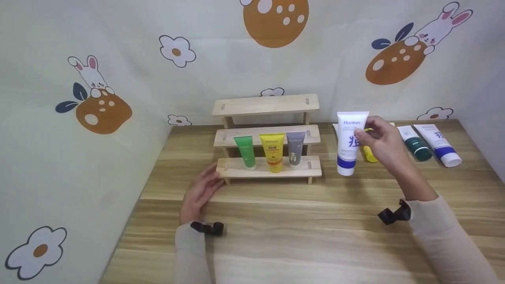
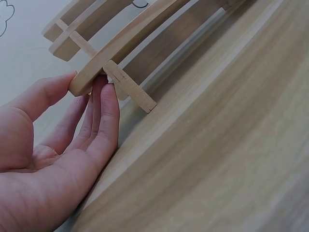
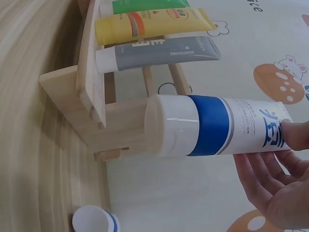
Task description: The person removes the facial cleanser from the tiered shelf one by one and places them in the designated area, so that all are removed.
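In the head view, my right hand (image 1: 380,140) grips a white squeeze tube (image 1: 347,156) with a blue band, upright, cap down, above the table. The right wrist view shows its white cap (image 3: 166,125) and the thumb pressed on the upper part. My left hand (image 1: 202,189) holds the left end of the bottom tier of a three-tier wooden display rack (image 1: 260,170), thumb on its edge and fingers beneath, as seen in the left wrist view. A green tube (image 1: 246,152), a yellow tube (image 1: 273,152) and a grey tube (image 1: 295,148) stand cap-down on that tier.
Right of the rack, several tubes lie on the wooden table (image 1: 276,228): a yellow one (image 1: 370,152) partly behind my right hand, a green-and-white one (image 1: 416,146) and another white-and-blue one (image 1: 440,146). A patterned cloth (image 1: 221,67) hangs behind the table.
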Demonstrator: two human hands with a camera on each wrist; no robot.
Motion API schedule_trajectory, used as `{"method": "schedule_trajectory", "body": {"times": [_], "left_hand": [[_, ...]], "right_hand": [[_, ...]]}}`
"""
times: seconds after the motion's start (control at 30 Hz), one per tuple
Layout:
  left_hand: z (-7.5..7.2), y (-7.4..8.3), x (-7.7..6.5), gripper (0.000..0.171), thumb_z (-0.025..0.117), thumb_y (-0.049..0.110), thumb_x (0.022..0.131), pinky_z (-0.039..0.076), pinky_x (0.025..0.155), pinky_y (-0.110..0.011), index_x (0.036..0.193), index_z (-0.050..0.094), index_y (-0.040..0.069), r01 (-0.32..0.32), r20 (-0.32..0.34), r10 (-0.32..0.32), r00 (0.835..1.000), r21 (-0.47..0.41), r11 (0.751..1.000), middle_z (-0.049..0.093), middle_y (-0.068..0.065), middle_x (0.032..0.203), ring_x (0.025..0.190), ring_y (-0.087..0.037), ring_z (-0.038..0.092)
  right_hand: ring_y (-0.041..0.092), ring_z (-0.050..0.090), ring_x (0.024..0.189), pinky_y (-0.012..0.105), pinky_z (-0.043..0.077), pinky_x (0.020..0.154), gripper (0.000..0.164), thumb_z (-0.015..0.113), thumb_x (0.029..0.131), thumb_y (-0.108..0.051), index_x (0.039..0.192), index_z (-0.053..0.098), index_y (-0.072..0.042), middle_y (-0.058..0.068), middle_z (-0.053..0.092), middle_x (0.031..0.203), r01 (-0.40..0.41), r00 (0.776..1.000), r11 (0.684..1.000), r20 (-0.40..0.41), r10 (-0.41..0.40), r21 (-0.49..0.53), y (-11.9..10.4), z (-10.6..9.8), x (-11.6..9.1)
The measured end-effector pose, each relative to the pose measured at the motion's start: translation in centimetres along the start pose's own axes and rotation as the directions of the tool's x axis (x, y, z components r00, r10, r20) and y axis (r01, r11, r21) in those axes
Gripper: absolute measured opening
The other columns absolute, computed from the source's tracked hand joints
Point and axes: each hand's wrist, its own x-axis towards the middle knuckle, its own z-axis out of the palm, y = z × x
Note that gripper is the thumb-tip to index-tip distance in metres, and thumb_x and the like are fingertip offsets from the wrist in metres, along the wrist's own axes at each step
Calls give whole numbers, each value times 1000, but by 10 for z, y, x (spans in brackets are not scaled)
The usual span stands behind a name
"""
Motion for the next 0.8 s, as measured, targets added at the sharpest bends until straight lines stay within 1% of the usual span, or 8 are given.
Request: {"method": "schedule_trajectory", "body": {"times": [0.1, 0.23, 0.3, 0.4, 0.5, 0.6, 0.73, 0.8], "left_hand": [[0, 0, 0, 56, 52, -2, 100, 57, 97, -29, 153, 34, 0, -2, -3, 2, 1000, -7, 1000, 48, -14, 142, 112, -17, 64], [0, 0, 0, 53, 50, -2, 101, 56, 95, -27, 152, 35, 0, -3, 1, 3, 1000, -18, 1000, 53, -11, 135, 109, -16, 65], [0, 0, 0, 54, 50, -2, 101, 56, 95, -27, 152, 35, 0, -2, 1, 2, 1000, -25, 1000, 54, -11, 134, 109, -16, 65], [0, 0, 0, 55, 50, -2, 101, 56, 97, -27, 153, 34, 0, 1, 4, -1, 1000, -26, 1000, 52, -13, 137, 110, -16, 65], [-1, 1, 0, 55, 49, -2, 101, 56, 99, -28, 153, 33, 0, 7, 3, -7, 1000, -27, 1000, 48, -14, 141, 111, -17, 65], [-1, 1, 1, 56, 50, -2, 101, 55, 101, -30, 154, 32, 0, 12, 3, -12, 1000, -21, 1000, 46, -15, 145, 112, -17, 64], [-1, 1, 1, 58, 53, -1, 100, 54, 104, -31, 154, 32, 1, 19, -3, -19, 1000, -19, 1000, 43, -16, 149, 114, -18, 64], [-1, 1, 1, 58, 54, -1, 99, 54, 104, -31, 154, 33, 2, 24, -8, -24, 1000, -23, 999, 43, -16, 149, 114, -18, 64]], "right_hand": [[2, 63, 100, 15, 56, 77, 45, 60, 101, -30, 137, 48, -8, 9, 62, 121, -5, 1000, 999, -16, 5, -40, 14, 0, 0], [2, 64, 87, 22, 58, 71, 49, 61, 100, -25, 143, 41, -10, 10, 63, 110, -1, 1000, 998, -28, -1, -66, 34, 0, 0], [3, 64, 83, 24, 60, 69, 52, 60, 101, -20, 146, 37, -9, 9, 61, 105, 5, 1000, 999, -20, -6, -43, 43, 1, 1], [4, 65, 80, 24, 60, 67, 58, 59, 101, -16, 151, 31, -9, 8, 58, 103, -10, 1000, 1000, 9, 10, 5, 55, 2, 2], [6, 65, 81, 26, 60, 68, 61, 58, 102, -19, 154, 28, -13, 10, 57, 106, -53, 998, 998, 46, 52, 19, 64, 3, 5], [14, 64, 89, 29, 61, 73, 61, 57, 102, -24, 155, 28, -17, 15, 56, 113, -99, 992, 995, 73, 101, -21, 70, 2, 6], [29, 61, 105, 32, 59, 78, 60, 58, 102, -28, 154, 30, -15, 24, 55, 125, -151, 982, 985, 105, 159, -82, 75, 0, 7], [34, 58, 111, 32, 57, 80, 60, 58, 102, -29, 153, 30, -14, 27, 52, 131, -180, 973, 978, 128, 192, -101, 78, -1, 8]]}}
